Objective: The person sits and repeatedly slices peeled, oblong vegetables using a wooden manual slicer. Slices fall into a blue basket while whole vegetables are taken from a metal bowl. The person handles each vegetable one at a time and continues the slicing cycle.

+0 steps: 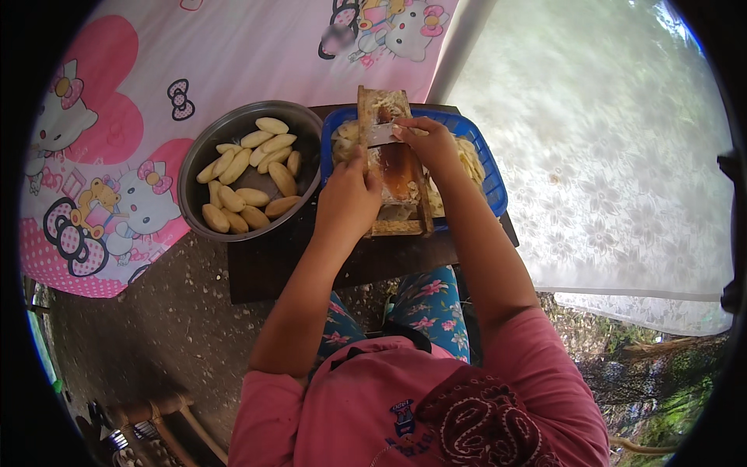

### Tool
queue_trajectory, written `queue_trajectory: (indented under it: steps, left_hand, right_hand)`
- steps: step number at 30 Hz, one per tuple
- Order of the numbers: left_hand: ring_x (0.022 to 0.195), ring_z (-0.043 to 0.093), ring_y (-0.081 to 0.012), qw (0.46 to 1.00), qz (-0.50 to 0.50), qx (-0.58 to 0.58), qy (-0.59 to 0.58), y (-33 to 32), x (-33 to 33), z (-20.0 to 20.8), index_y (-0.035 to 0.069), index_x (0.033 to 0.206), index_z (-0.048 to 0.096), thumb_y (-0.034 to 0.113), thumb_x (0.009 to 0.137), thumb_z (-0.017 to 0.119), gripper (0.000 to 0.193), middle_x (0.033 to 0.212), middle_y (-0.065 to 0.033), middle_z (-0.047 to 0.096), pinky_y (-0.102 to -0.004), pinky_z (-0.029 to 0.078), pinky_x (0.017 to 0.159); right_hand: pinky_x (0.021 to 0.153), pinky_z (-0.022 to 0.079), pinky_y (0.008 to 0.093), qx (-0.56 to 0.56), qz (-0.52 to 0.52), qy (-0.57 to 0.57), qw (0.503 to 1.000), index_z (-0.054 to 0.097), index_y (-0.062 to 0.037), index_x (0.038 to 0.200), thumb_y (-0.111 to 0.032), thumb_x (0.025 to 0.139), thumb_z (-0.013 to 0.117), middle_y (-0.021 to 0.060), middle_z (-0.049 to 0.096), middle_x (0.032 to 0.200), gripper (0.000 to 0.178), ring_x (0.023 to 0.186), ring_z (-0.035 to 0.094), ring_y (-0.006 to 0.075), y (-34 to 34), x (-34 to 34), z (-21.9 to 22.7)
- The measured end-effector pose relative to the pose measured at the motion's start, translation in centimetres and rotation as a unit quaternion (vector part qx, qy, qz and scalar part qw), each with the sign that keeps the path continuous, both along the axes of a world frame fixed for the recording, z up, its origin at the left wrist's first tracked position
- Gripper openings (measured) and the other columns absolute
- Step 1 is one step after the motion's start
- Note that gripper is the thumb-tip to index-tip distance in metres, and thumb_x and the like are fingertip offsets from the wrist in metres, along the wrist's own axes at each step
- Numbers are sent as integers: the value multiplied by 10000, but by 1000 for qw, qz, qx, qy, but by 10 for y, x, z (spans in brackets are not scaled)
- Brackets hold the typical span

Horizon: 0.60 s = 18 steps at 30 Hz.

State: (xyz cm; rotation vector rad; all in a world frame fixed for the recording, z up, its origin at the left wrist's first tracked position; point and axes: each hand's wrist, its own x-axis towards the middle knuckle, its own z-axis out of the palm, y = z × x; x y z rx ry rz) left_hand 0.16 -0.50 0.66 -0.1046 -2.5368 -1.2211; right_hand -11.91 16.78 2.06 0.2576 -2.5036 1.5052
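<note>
A wooden slicer (398, 177) with a worn brown middle lies lengthwise over a blue plastic basket (492, 167). My left hand (348, 194) is closed on the slicer's left rail. My right hand (429, 144) is over the slicer, its fingers bent together at the edge of a pale flat plate (380, 135) set across it. Whatever those fingers pinch is too small to make out. Thin pale slices (469, 159) lie in the basket on both sides of the slicer, partly hidden by it and my hands. Pale bits stick to the slicer's upper end.
Left of the basket stands a round metal basin (187, 191) holding several peeled bananas (233, 166). Both containers rest on a dark low table (268, 268) before my knees. A pink printed cloth (257, 47) hangs behind, and a white lace curtain (615, 171) hangs at right.
</note>
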Motion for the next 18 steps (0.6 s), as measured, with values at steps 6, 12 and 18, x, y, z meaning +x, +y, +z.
queue_trajectory:
  steps: [6,12,18]
  left_hand:
    - [1030,617,-391,1000,15,3,1,-1,1,-2,-23,1367,467,208,919,521,507,1133,-246,606,-469,512,869]
    - [1041,613,-393,1000,7,9,12,0,0,-2,-20,1371,466,207,916,520,512,1134,-234,609,-468,505,882]
    - [1047,610,-396,1000,-1,5,-1,-1,0,-4,-22,1368,472,208,917,521,509,1121,-235,617,-470,498,895]
  right_hand:
    - [1007,444,424,57,0,70,996,769,-113,1018,-257,752,816,258,597,1229,306,1216,548,362,-1,29,-5]
    - [950,496,419,25,-23,96,995,773,-126,1013,-233,741,830,293,495,1332,299,1206,555,358,-2,41,-12]
    - [917,502,379,77,-47,131,987,775,-115,997,-237,730,830,232,646,1105,298,1115,613,316,-3,17,-12]
